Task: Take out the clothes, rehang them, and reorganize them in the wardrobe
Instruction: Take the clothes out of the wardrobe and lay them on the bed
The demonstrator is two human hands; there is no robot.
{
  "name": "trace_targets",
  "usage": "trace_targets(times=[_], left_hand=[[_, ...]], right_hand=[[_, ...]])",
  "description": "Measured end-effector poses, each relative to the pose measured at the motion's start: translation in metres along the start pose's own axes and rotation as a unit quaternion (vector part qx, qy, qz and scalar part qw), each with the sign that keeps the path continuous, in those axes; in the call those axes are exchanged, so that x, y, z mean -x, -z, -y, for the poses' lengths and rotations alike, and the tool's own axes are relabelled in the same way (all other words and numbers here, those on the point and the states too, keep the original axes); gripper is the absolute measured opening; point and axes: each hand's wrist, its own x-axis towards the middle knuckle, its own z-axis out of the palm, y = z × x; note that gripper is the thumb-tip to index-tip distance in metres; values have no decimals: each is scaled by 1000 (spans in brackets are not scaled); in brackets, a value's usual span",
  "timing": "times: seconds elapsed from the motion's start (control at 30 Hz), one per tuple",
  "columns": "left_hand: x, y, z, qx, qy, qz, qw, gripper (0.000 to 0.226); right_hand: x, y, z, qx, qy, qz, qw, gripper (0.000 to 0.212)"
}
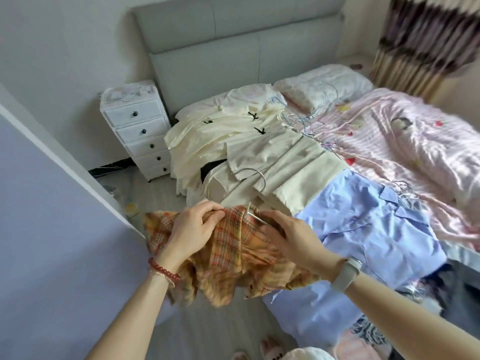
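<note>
Hands, left (191,226) and right (291,239), gripped the plaid shirt (228,258) (rehanging step); next, seat the hanger (253,215) inside.

I see both forearms reaching in from the bottom of the frame toward its centre. My left grip (191,226) has its fingers curled into the plaid shirt (228,258) (red bead bracelet on that wrist). My right grip (288,239) pinches the same cloth, pale band at the wrist.
</note>
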Motion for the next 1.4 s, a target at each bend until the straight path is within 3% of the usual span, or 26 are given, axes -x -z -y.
trace_targets(times=[0.17,0.37,0.5,0.63,0.83,1.03,1.23,1.3,1.4], left_hand=[[-34,-40,-32,59,-20,6,998,17],[-98,-110,-137,106,-147,-11,983,13],[-154,-170,-212,113,-194,7,974,16],[-209,-254,-260,27,-171,58,983,29],[-216,-380,-229,-116,-81,261,955,55],[-194,-447,-147,-263,-5,343,902,64],[-186,-476,-105,-299,52,443,843,63],[-184,-480,-102,-290,53,448,844,63],[-188,-478,-107,-255,38,419,871,59]], right_hand=[[20,39,-3,-42,-115,-87,989,23],[49,131,-54,107,-187,-253,943,15],[55,195,-111,151,-208,-336,906,14],[52,233,-203,166,-268,-355,880,17],[50,238,-363,163,-352,-295,873,22],[46,181,-485,121,-452,-161,869,31],[72,113,-530,53,-497,42,865,60],[77,103,-533,77,-492,82,863,60],[71,105,-525,110,-477,79,869,57]])
